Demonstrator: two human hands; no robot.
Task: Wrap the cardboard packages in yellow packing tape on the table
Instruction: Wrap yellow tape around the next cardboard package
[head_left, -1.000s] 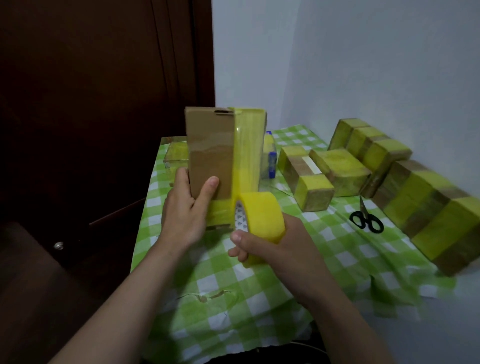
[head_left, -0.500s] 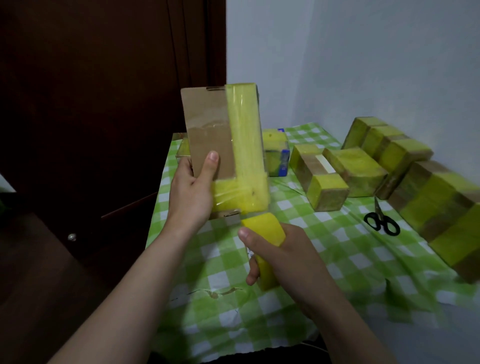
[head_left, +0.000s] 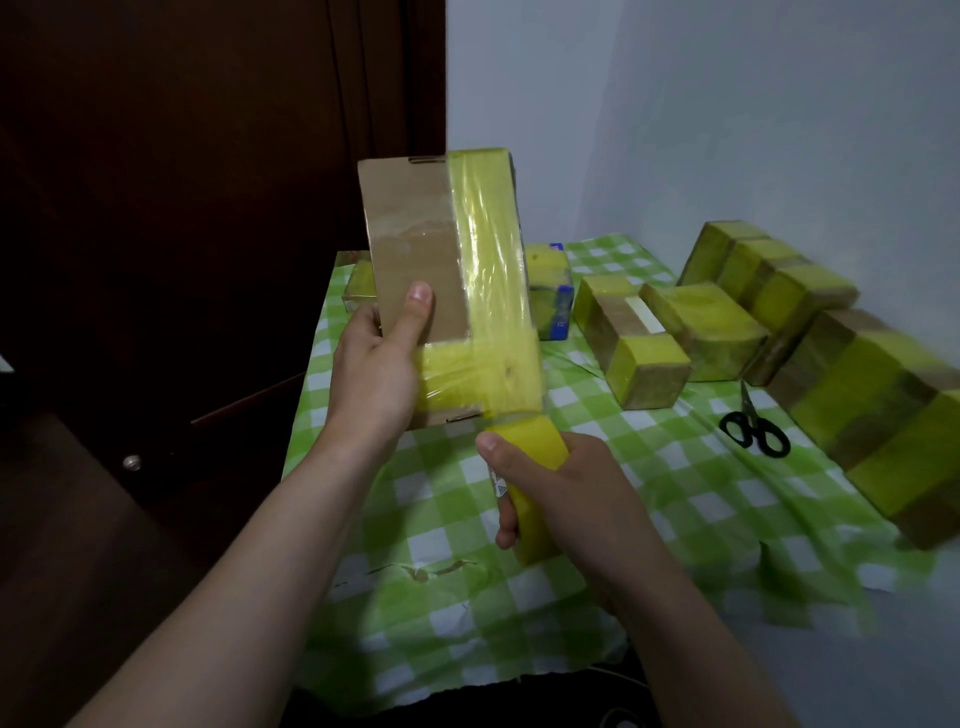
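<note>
Left hand: I grip the cardboard package upright.
Right hand: curled round the tape roll.
Change: roll drops below the bottom edge; band turns underneath.
</note>
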